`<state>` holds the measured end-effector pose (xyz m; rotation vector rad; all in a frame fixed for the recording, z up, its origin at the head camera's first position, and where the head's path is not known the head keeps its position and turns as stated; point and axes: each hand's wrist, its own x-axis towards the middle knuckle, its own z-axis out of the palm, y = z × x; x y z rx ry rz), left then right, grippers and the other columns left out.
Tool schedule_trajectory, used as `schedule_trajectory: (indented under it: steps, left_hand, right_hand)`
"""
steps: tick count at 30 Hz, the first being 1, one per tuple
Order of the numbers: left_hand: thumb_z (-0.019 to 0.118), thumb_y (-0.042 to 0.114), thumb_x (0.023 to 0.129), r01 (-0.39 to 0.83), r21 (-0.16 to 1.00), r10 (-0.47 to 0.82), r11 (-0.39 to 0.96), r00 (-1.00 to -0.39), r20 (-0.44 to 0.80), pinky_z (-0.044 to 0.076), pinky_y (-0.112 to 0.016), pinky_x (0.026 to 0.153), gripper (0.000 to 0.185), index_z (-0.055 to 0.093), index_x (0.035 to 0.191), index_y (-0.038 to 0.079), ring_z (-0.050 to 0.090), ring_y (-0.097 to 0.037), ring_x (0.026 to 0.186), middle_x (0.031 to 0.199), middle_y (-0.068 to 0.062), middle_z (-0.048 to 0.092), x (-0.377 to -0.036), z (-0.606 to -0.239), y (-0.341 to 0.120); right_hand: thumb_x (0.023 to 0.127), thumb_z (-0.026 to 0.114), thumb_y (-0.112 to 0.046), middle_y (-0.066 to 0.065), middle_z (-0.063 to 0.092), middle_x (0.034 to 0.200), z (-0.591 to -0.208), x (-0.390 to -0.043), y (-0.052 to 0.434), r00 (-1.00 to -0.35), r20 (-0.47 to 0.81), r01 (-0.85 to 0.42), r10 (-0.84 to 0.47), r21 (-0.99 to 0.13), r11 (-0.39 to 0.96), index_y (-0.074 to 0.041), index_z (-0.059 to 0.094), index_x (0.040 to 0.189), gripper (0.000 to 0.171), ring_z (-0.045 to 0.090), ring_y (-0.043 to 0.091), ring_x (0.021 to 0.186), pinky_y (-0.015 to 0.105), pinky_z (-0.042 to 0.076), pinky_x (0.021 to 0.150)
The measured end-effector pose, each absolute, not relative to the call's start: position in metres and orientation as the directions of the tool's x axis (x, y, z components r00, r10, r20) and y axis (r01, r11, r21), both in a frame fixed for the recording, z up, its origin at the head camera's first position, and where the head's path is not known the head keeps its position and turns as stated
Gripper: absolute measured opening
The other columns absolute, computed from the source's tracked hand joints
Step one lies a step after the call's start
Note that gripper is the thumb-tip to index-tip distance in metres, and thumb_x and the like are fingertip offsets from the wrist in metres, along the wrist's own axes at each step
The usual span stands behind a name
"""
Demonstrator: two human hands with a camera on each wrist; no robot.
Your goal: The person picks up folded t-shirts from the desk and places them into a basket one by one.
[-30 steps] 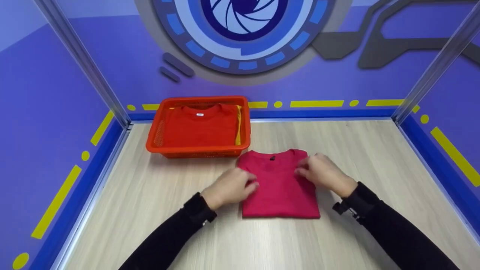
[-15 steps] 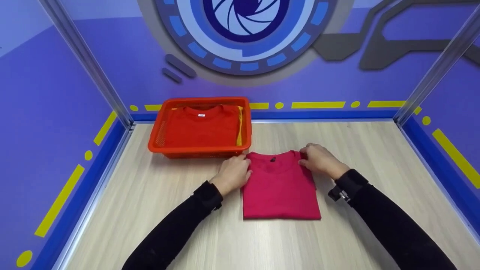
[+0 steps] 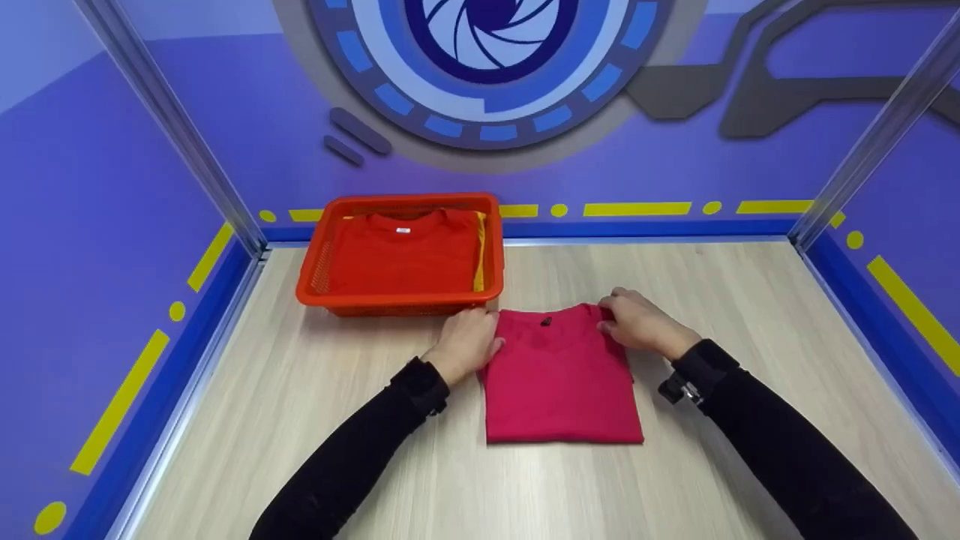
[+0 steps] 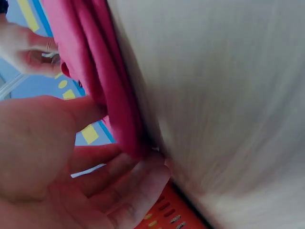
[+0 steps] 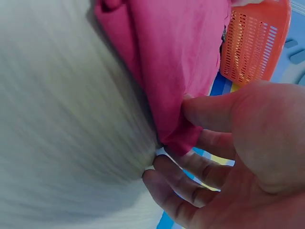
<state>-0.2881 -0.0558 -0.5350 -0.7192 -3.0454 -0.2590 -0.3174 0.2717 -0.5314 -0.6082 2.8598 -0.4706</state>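
A folded crimson-pink T-shirt (image 3: pixel 559 382) lies on the table, its collar with a small dark label facing the back wall. At its upper left corner my left hand (image 3: pixel 467 343) pinches the cloth; in the left wrist view the thumb is on top and the fingers (image 4: pixel 138 186) reach under the folded edge. My right hand (image 3: pixel 645 324) pinches the upper right corner. The right wrist view shows that thumb pressing on the pink cloth (image 5: pixel 176 62), with the fingers (image 5: pixel 176 179) below and beyond the edge.
An orange-red plastic basket (image 3: pixel 401 300) stands at the back left, close to my left hand. Inside lie a folded red T-shirt (image 3: pixel 405 259) and some yellow cloth (image 3: pixel 479 255). Blue-purple panels (image 3: pixel 525 180) enclose the wooden table (image 3: pixel 300 390) at the back and sides.
My left hand has gone from over the shirt's left side up to its upper left corner. The right hand has shifted to the upper right corner. Both now grip the cloth, and the collar edge has dipped slightly.
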Motion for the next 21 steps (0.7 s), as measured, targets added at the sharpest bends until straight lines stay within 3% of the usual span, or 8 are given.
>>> schedule_trajectory:
  steps: [6,12,18,21]
  left_hand:
    - [0.072,0.023,0.106,0.423,0.283,0.453,0.861,-0.890,-0.047,0.064,-0.049,0.095,0.022,0.075,0.113,0.002,0.075,-0.034,0.107,0.113,-0.016,0.076,-0.291,-0.537,-0.055]
    - [0.067,0.022,0.103,0.386,0.419,0.454,0.822,-0.888,-0.075,0.057,-0.041,0.089,0.019,0.071,0.105,0.004,0.065,-0.027,0.093,0.102,-0.012,0.071,-0.294,-0.542,-0.057]
    - [0.062,0.019,0.105,0.344,0.594,0.465,0.727,-0.884,-0.057,0.049,-0.033,0.077,0.021,0.069,0.120,0.006,0.058,-0.022,0.084,0.097,-0.008,0.066,-0.293,-0.537,-0.063]
    - [0.064,0.018,0.106,0.370,0.636,0.481,0.678,-0.877,-0.003,0.052,-0.034,0.084,0.031,0.069,0.135,0.008,0.061,-0.020,0.090,0.107,-0.009,0.072,-0.289,-0.530,-0.067]
  right_hand:
    - [0.103,0.073,-0.013,0.014,0.064,0.102,-0.537,-0.319,0.273,-0.907,-0.106,-0.333,-0.408,-0.413,0.848,0.002,0.071,0.116,0.020,0.060,0.028,0.094,0.044,0.053,0.085]
    - [0.098,0.074,-0.011,0.008,0.066,0.092,-0.542,-0.316,0.281,-0.926,-0.114,-0.241,-0.359,-0.555,0.796,-0.008,0.066,0.102,0.009,0.059,0.021,0.085,0.033,0.047,0.075]
    - [0.101,0.074,-0.012,0.012,0.075,0.109,-0.533,-0.313,0.289,-0.932,-0.070,-0.235,-0.355,-0.629,0.741,-0.007,0.072,0.119,0.019,0.064,0.023,0.097,0.035,0.052,0.085]
    - [0.103,0.075,-0.014,0.013,0.076,0.111,-0.523,-0.310,0.291,-0.938,-0.045,-0.232,-0.344,-0.657,0.718,-0.006,0.076,0.126,0.024,0.065,0.023,0.098,0.034,0.052,0.087]
